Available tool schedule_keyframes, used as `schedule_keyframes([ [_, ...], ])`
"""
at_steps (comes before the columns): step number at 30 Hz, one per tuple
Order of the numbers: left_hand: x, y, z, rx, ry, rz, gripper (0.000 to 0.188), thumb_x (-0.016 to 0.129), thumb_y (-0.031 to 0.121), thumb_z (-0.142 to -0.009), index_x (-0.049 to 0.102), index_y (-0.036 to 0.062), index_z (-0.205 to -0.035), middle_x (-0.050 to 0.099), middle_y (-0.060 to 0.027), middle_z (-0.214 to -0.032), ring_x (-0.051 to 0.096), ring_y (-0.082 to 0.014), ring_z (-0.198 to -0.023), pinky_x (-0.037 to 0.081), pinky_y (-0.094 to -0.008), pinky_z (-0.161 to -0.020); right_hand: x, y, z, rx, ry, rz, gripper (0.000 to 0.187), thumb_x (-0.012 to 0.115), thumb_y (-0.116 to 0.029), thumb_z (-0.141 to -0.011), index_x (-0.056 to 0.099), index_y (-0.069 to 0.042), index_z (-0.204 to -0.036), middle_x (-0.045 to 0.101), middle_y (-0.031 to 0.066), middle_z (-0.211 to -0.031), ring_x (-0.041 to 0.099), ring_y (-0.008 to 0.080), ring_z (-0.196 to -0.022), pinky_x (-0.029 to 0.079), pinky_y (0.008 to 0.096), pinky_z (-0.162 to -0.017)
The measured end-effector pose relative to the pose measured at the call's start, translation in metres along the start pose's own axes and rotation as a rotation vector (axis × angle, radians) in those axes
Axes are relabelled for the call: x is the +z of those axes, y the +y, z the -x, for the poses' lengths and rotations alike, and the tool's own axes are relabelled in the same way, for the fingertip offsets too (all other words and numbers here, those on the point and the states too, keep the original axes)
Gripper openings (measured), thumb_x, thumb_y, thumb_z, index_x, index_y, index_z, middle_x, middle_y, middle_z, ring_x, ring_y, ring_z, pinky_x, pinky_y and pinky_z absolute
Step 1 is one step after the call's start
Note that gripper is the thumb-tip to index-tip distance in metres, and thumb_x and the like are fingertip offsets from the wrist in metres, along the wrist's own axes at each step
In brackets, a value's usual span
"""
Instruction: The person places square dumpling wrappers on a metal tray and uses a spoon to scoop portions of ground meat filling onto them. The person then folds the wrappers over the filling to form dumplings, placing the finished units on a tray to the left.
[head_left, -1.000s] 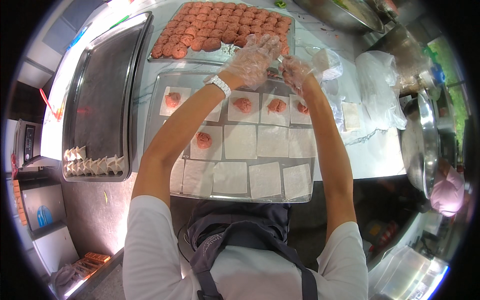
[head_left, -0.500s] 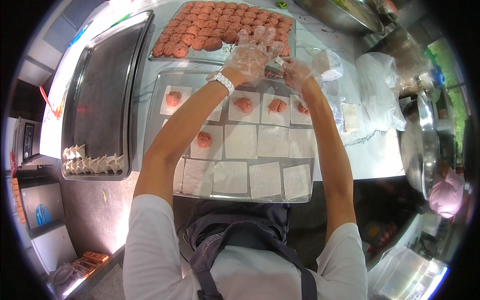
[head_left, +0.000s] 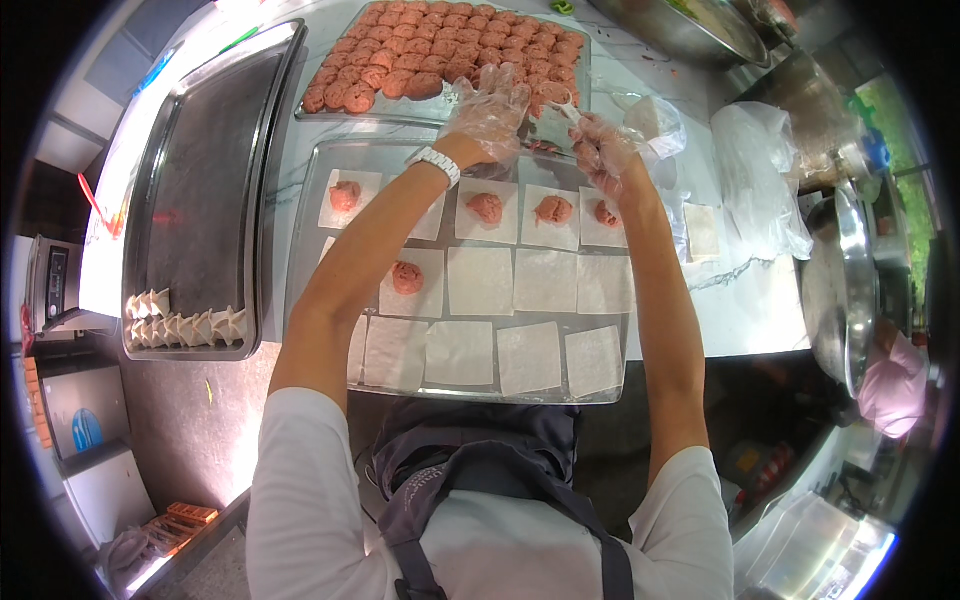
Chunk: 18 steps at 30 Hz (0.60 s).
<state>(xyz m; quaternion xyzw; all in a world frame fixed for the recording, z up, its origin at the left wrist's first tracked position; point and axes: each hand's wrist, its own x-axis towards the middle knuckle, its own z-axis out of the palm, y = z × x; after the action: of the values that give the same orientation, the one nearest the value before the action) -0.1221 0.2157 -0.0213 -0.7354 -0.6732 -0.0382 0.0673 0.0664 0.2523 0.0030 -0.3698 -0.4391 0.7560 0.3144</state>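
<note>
My left hand (head_left: 488,118), in a clear plastic glove and with a white watch at the wrist, hovers over the front edge of the meatball tray (head_left: 592,95) with its fingers stretched out. My right hand (head_left: 607,152), also gloved, grips a small light-coloured spoon (head_left: 569,111). The spoon's head is at a lump of pink minced meat (head_left: 549,96); whether it carries the lump I cannot tell. Below both hands lies a clear tray (head_left: 300,285) with rows of square dough wrappers (head_left: 481,282). Several wrappers bear a meat portion (head_left: 407,278); my left forearm hides part of the rows.
At left stands a long dark metal tray (head_left: 205,180) with folded dumplings (head_left: 190,328) at its near end. A plastic-wrapped white stack (head_left: 655,125), a crumpled plastic bag (head_left: 757,180) and one loose wrapper (head_left: 702,232) lie right. Steel bowls (head_left: 838,285) and another person's pink sleeve (head_left: 893,388) are farther right.
My left hand has drawn back slightly to the left, away from the spoon. My right hand has shifted a little right and nearer me, still holding the spoon.
</note>
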Motion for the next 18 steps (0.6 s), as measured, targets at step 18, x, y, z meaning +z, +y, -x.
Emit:
schedule_keyframes([
  [18, -0.012, -0.029, -0.005, 0.087, 0.364, 0.05, 0.015, 0.066, 0.023, -0.074, 0.069, 0.0148, -0.086, 0.05, -0.0102, -0.13, 0.037, -0.0278, -0.126, 0.022, -0.0619, -0.1, -0.008, 0.009, -0.029, -0.508, 0.328, 1.765, 0.022, 0.054, -0.025, -0.085, 0.064, -0.005, -0.09, 0.065, 0.0181, -0.088, 0.063, 0.0307, -0.084, 0.049, 0.0399, -0.073],
])
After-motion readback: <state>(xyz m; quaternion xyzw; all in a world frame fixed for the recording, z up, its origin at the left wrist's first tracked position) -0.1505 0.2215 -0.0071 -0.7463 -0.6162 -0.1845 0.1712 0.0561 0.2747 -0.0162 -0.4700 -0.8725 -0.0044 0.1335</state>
